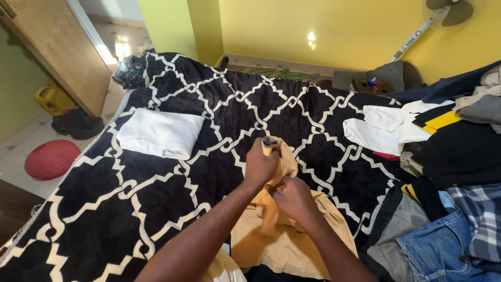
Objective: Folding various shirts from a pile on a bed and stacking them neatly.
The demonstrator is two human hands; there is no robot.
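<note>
On the bed: mustard garment, lower edge cut off by the frame.
Hidden: what the garment wraps near the top.
Left hand: closed around garment's upper end.
Right hand: closed, pinching fabric below.
Beyond: folded white cloth on black-and-cream blanket.

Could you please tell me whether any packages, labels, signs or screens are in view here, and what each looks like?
None show. The bed's black and cream patterned blanket carries only clothes: a folded white cloth at left and a heap of garments at right. The left hand and right hand hold a tan garment.
</note>
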